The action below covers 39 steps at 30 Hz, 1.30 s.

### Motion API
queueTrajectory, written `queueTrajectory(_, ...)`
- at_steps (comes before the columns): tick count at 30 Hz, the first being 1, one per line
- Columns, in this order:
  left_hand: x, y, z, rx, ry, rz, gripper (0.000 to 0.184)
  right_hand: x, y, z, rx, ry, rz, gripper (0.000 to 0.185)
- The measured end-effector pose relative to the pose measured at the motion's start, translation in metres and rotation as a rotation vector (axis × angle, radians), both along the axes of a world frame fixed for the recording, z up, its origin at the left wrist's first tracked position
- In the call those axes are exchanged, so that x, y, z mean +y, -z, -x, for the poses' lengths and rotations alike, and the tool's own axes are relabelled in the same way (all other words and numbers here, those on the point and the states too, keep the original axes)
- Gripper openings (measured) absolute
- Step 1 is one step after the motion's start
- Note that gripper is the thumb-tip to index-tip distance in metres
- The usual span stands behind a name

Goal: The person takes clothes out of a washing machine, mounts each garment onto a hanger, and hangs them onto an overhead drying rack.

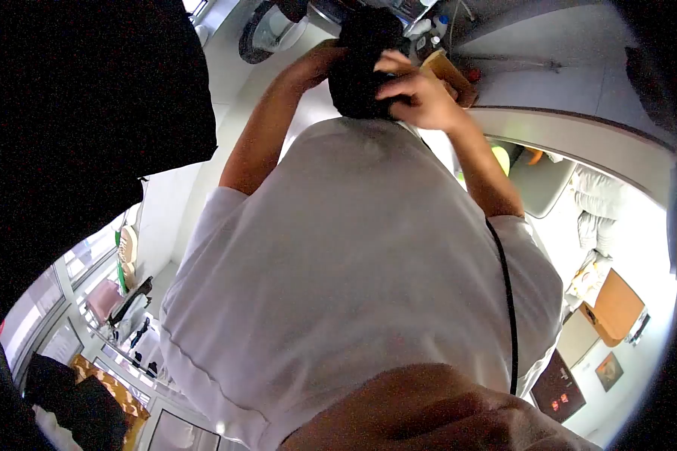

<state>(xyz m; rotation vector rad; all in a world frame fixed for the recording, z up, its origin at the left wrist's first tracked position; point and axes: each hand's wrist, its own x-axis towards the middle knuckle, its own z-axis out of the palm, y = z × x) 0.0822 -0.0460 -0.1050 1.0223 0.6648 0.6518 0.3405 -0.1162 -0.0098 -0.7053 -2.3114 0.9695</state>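
Note:
A black, soft-looking thing (pixel 365 64) is in front of me beyond the bottom of my white shirt (pixel 353 248). It is too dark to tell its kind. My left hand (pixel 317 64) reaches its left side, with the fingers hidden behind it. On the other side, my right hand (pixel 423 94) has bent, spread fingers over its edge, slightly blurred; nothing shows between them. A black cable (pixel 506 286) runs down the right side of my shirt.
Ahead to the left is a round, dark-rimmed door (pixel 271 31). Beyond my right hand are a brown box-like thing (pixel 451 79) and small bottles (pixel 432 37). Shoes (pixel 128 248) show at left. A large black shape (pixel 90 113) blocks the upper left.

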Motion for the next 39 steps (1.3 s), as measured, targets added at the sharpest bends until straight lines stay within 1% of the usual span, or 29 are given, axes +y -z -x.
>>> queueTrajectory(1,0.006,0.009,-0.003,-0.005,-0.005,-0.007,0.047,-0.007,0.003,0.001,-0.112,0.016,-0.122,0.031)
queueTrajectory(3,0.018,0.012,-0.004,-0.020,-0.460,0.158,0.037,-0.013,0.008,-0.001,-0.145,0.036,-0.048,0.030)
queueTrajectory(4,0.019,0.012,-0.001,-0.116,-0.678,0.190,0.035,-0.016,0.014,-0.009,-0.111,0.122,0.095,0.027)
queueTrajectory(5,0.016,0.001,0.001,-0.118,-0.677,0.180,0.035,-0.014,0.027,-0.025,-0.121,0.192,0.167,0.030)
queueTrajectory(7,0.002,-0.024,0.002,-0.143,-0.927,0.098,0.040,-0.006,0.065,-0.053,0.184,0.344,0.306,0.038)
queueTrajectory(8,-0.003,-0.033,-0.001,-0.009,-0.893,-0.049,0.039,0.003,0.105,-0.081,0.042,0.381,0.411,0.046)
queueTrajectory(9,-0.007,-0.045,-0.005,0.121,-0.855,-0.204,0.038,0.001,0.118,-0.101,0.036,0.395,0.768,0.053)
queueTrajectory(11,-0.016,-0.082,-0.013,0.180,-0.631,-0.231,0.048,0.003,0.070,-0.077,-0.322,0.497,0.655,0.069)
queueTrajectory(12,-0.019,-0.089,-0.012,0.205,-0.539,-0.257,0.050,0.002,0.047,-0.057,-0.131,0.502,0.546,0.076)
queueTrajectory(13,-0.018,-0.091,-0.014,0.231,-0.446,-0.280,0.053,0.007,0.049,-0.039,0.077,0.619,0.278,0.076)
queueTrajectory(16,-0.025,-0.097,-0.019,0.152,-0.241,-0.297,0.059,0.023,0.033,-0.001,0.159,0.378,0.242,0.079)
queueTrajectory(17,-0.029,-0.105,-0.020,0.162,-0.225,-0.340,0.060,0.023,0.030,0.012,0.152,0.319,0.260,0.081)
queueTrajectory(18,-0.027,-0.100,-0.019,0.179,-0.257,-0.369,0.058,0.022,0.039,0.017,0.074,0.314,0.443,0.081)
queueTrajectory(19,-0.028,-0.096,-0.015,0.198,-0.291,-0.394,0.055,0.026,0.048,0.024,0.154,0.236,0.514,0.081)
queueTrajectory(21,-0.027,-0.102,-0.003,0.253,-0.305,-0.254,0.043,0.047,0.066,0.022,0.095,0.070,0.611,0.084)
queueTrajectory(22,-0.026,-0.104,0.005,0.290,-0.334,-0.220,0.037,0.053,0.074,0.023,0.011,0.054,0.445,0.089)
queueTrajectory(23,-0.026,-0.099,0.012,0.380,-0.424,-0.170,0.036,0.061,0.080,0.026,-0.049,0.006,0.441,0.091)
queueTrajectory(25,-0.028,-0.081,0.018,0.479,-0.598,-0.296,0.028,0.064,0.089,0.017,-0.188,0.184,0.417,0.094)
queueTrajectory(26,-0.026,-0.070,0.017,0.493,-0.613,-0.286,0.028,0.075,0.091,0.014,-0.346,0.339,0.396,0.097)
queueTrajectory(27,-0.027,-0.063,0.022,0.733,-0.759,-0.380,0.032,0.075,0.064,0.017,-0.378,0.448,0.218,0.092)
queueTrajectory(28,-0.026,-0.056,0.026,0.979,-0.901,-0.470,0.035,0.086,0.050,0.012,-0.389,0.404,0.168,0.086)
queueTrajectory(29,-0.022,-0.053,0.028,0.997,-0.919,-0.452,0.035,0.099,0.039,0.002,-0.399,0.357,0.121,0.081)
queueTrajectory(31,-0.017,-0.048,0.037,1.056,-1.005,-0.479,0.038,0.124,0.005,-0.001,-0.864,0.257,0.071,0.071)
queueTrajectory(32,-0.010,-0.044,0.044,1.184,-0.919,-0.466,0.033,0.136,0.019,-0.015,-0.767,0.171,-0.182,0.061)
queueTrajectory(33,-0.004,-0.041,0.053,1.306,-0.829,-0.447,0.029,0.148,0.017,-0.024,-0.659,0.051,-0.249,0.052)
queueTrajectory(35,0.000,-0.042,0.064,1.556,-0.820,-0.572,0.022,0.174,0.001,-0.036,-0.567,-0.164,-0.325,0.043)
queueTrajectory(36,0.005,-0.029,0.083,1.692,-0.693,-0.728,0.021,0.191,0.015,-0.043,-0.331,-0.151,-0.430,0.038)
queueTrajectory(37,0.010,-0.016,0.100,1.815,-0.550,-0.884,0.020,0.202,0.006,-0.048,-0.252,-0.164,-0.461,0.037)
queueTrajectory(39,0.011,-0.022,0.098,1.904,-0.639,-0.844,0.021,0.225,0.005,-0.051,-0.011,-0.160,-0.462,0.036)
